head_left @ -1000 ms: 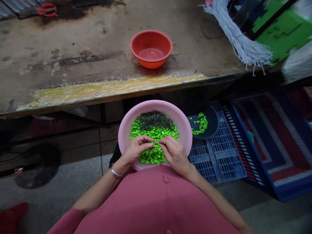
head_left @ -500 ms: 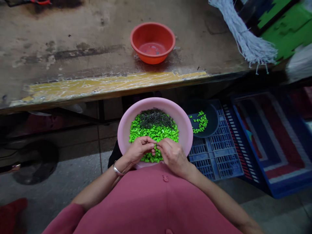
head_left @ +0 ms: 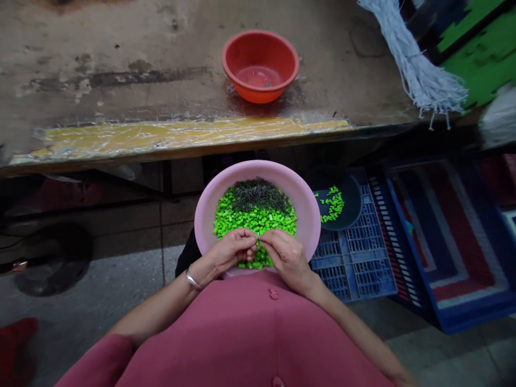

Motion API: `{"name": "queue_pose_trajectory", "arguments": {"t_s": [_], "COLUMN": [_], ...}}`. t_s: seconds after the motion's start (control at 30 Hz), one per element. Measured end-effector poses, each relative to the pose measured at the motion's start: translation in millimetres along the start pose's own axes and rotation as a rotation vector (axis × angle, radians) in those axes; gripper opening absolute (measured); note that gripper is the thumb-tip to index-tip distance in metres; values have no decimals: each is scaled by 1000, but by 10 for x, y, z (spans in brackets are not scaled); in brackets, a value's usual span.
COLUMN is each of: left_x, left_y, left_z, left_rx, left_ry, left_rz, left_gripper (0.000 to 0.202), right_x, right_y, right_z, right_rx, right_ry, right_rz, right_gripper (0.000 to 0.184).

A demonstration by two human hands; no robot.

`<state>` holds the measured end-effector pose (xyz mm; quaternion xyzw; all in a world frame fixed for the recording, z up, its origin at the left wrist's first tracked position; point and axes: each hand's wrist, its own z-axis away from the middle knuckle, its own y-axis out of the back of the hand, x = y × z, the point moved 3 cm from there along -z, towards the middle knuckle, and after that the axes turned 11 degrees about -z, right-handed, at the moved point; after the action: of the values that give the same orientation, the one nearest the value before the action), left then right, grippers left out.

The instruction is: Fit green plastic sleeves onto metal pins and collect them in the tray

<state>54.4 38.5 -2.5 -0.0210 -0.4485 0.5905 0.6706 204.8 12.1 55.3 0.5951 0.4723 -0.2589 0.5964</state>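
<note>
A pink basin (head_left: 206,196) rests on my lap, holding many small bright green plastic pieces (head_left: 260,219). On top of them, toward the far side, lies a heap of thin dark metal pins (head_left: 258,194). My left hand (head_left: 235,246) and my right hand (head_left: 285,251) meet above the near part of the basin, fingertips almost touching. Both are closed in a pinch. A green bit shows at the left fingertips, apparently one of the plastic pieces. What the right fingers pinch is too small to make out.
An orange-red bowl (head_left: 260,91) stands on the worn worktable (head_left: 141,102), whose front edge lies beyond the basin. To the right, a dark tub (head_left: 352,207) with green pieces sits on a blue crate (head_left: 368,239). White cords (head_left: 419,70) hang over the table edge.
The view has shifted slightly, so the table and bowl appear a little displaced. Both hands stay pinched together above the basin; a green bit now shows between the fingertips.
</note>
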Motion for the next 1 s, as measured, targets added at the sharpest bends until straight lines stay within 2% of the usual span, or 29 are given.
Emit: {"name": "queue_pose_trajectory", "arguments": {"t_s": [0.3, 0.57, 0.77, 0.83, 0.9, 1.0], "left_x": [14, -103, -78, -63, -43, 13], "left_y": [0, -60, -114, -123, -129, -139], "left_z": [66, 109, 135, 136, 135, 145], "left_rx": [-60, -83, -56, -27, 13, 65], "left_ry": [16, -49, -157, -185, -223, -285], "left_rz": [47, 66, 13, -39, -104, -242], "left_gripper": [28, 30, 25, 26, 26, 24], "right_x": [-5, -35, -41, -50, -39, 42], "right_y": [20, -51, -22, -9, 6, 20], "right_z": [49, 101, 153, 153, 145, 133], "right_rx": [-3, 30, 47, 52, 68, 118], "right_ry": [116, 65, 39, 5, -86, -354], "right_rz": [132, 119, 39, 1, -70, -335], "right_gripper": [16, 17, 13, 13, 14, 11]}}
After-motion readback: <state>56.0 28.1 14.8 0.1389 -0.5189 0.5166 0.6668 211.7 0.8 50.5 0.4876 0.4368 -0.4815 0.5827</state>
